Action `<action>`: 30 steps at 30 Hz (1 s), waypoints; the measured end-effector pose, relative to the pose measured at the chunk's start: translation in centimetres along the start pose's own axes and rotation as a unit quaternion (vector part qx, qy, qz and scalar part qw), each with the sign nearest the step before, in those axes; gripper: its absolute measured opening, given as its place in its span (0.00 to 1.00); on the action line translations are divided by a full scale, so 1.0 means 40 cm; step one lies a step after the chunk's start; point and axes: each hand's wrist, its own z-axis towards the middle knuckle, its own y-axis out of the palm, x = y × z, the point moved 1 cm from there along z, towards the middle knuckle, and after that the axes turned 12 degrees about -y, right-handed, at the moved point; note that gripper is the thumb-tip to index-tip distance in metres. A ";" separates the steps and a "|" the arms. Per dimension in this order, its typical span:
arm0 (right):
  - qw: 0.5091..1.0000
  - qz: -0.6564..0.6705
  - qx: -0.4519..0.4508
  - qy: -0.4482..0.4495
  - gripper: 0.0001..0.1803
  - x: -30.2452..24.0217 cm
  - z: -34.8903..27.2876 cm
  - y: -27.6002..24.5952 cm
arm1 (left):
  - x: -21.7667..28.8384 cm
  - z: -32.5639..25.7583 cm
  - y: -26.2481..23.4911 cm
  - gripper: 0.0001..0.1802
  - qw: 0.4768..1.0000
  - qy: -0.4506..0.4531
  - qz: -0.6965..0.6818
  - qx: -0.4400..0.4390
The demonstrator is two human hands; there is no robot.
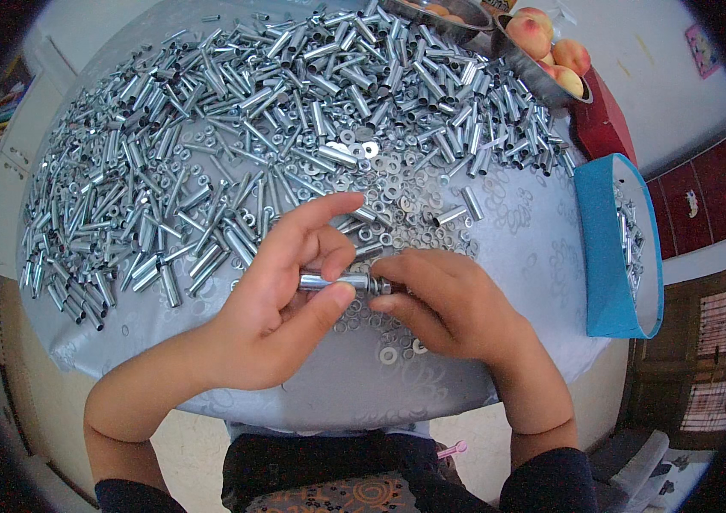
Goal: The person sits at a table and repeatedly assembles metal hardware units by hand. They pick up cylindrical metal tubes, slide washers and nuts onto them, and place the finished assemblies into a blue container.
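Observation:
Over the near part of the table, both of my hands meet at one shiny metal sleeve anchor (356, 280). My left hand (260, 312) pinches its tube between thumb and fingers, the index finger raised. At the other end, my right hand (466, 303) closes its thumb and fingertips round the nut and washer; its fingers partly hide that end. Beneath and beyond the hands lie loose flat washers (410, 205) and rings. A large heap of metal sleeves (318, 120), threaded bolts and nuts spreads behind them and to the left.
A blue fabric box (600, 265) holding metal anchors (632, 231) stands at the right table edge. Behind it are a red box (601, 124), a metal bowl of peaches (551, 85) and another metal bowl (448, 24). A patterned silvery cloth (538, 248) covers the round table.

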 end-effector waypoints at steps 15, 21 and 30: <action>0.993 0.095 -0.012 0.064 0.13 -0.015 0.006 -0.009 | -0.006 0.008 -0.004 0.23 0.977 0.106 0.178 0.041; 0.999 0.030 0.002 -0.015 0.14 -0.008 0.000 0.005 | -0.029 0.014 -0.006 0.10 0.957 0.082 0.275 0.040; 0.997 -0.043 0.004 -0.061 0.14 -0.010 -0.003 -0.006 | -0.004 0.009 -0.008 0.17 0.965 0.004 0.260 0.015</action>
